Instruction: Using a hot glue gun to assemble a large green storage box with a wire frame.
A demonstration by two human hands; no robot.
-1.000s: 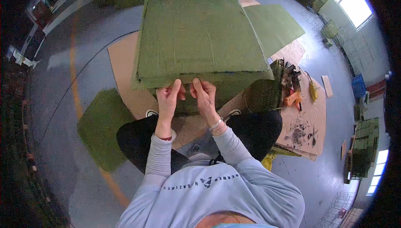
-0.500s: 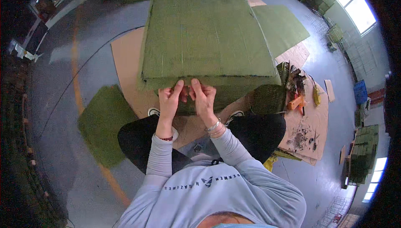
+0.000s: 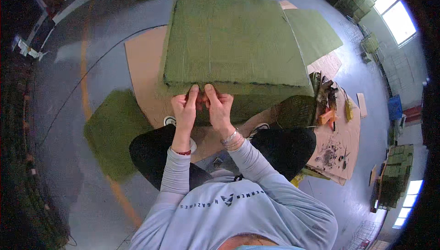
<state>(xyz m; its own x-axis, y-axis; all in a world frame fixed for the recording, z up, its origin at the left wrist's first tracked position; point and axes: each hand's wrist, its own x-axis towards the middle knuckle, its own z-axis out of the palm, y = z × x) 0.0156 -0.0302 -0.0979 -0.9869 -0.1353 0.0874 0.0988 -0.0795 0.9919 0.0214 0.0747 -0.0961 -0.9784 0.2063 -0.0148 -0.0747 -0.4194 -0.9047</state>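
A big box of green mesh [image 3: 238, 39] stands before me, with a dark, tufted seam along its near top edge. My left hand [image 3: 185, 105] pinches that edge, thumb on top and fingers curled underneath. Close beside it, my right hand [image 3: 219, 108] grips the same edge in the same way. Both thumbs lie near the left half of the seam, a small gap between them. The fingertips are partly hidden below the edge, so anything small in them cannot be made out.
A green mesh panel [image 3: 117, 135] lies on the floor to my left. Another green sheet [image 3: 311, 34] lies beyond the box at right. Cardboard [image 3: 339, 151] at right holds dark scraps and an orange-handled tool [image 3: 326, 116]. Green stacked mesh crates [image 3: 395, 170] stand farther right.
The box has shifted a little to the right, and my hands now sit closer to its near left corner. Both hands still pinch the edge.
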